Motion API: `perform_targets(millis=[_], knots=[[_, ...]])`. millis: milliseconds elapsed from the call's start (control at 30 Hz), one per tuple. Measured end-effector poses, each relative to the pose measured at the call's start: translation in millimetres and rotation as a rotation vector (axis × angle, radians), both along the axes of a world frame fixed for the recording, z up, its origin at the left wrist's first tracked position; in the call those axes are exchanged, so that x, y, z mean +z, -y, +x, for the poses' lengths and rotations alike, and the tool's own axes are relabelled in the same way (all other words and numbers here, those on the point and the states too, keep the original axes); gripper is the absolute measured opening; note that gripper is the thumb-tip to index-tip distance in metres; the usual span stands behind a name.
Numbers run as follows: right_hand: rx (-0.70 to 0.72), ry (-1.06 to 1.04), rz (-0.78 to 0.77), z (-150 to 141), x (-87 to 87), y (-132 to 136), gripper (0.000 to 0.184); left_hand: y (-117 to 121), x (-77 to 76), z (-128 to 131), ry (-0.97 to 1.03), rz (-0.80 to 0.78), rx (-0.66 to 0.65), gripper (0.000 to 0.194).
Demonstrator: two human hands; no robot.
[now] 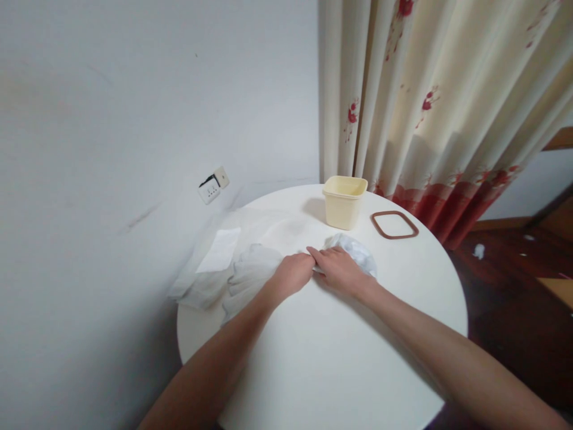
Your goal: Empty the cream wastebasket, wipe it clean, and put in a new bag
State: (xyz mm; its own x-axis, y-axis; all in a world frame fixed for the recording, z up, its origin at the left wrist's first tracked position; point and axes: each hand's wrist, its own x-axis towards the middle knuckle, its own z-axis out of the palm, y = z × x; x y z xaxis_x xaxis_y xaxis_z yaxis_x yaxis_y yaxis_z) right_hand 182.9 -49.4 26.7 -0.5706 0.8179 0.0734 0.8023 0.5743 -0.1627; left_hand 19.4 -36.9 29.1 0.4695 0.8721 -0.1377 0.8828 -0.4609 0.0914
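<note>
My left hand (pixel 293 272) is closed on a thin whitish plastic bag (pixel 255 270), which spreads crumpled to the left over the tabletop. My right hand (pixel 338 269) meets it, fingers closed on the bunched plastic between the two hands. More crumpled bag plastic (pixel 356 249), bluish white, bulges out beyond my right hand. My fingers hide the gripped part, so I cannot tell whether both sides are one piece. Past my hands stands a small cream-yellow bin (pixel 344 203), upright and open at the top. To its right a brown rounded-square ring (pixel 378 227) lies flat.
A round white table (pixel 313 370) carries everything. At its left edge, against the wall, lies a clear plastic sheet or bag (pixel 192 289) with a white paper slip (pixel 219 251) on it. A wall socket (pixel 209 191) sits above. Floral curtains (pixel 425 119) hang behind the table.
</note>
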Motion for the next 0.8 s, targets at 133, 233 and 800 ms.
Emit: perform_targets(millis=[133, 233, 800], knots=[[-0.052, 0.103, 0.029, -0.5, -7.3, -9.7, 0.030, 0.6, -1.7, -3.8, 0.025, 0.034, -0.042, 0.036], [-0.075, 0.156, 0.063, 2.5, -9.4, -14.0, 0.024, -0.2, -2.6, -6.8, 0.053, 0.032, -0.050, 0.031], [-0.245, 0.203, 0.046, 34.2, -3.1, -24.1, 0.025, -30.3, 43.9, -98.4, 0.046, 0.055, 0.210, 0.032]])
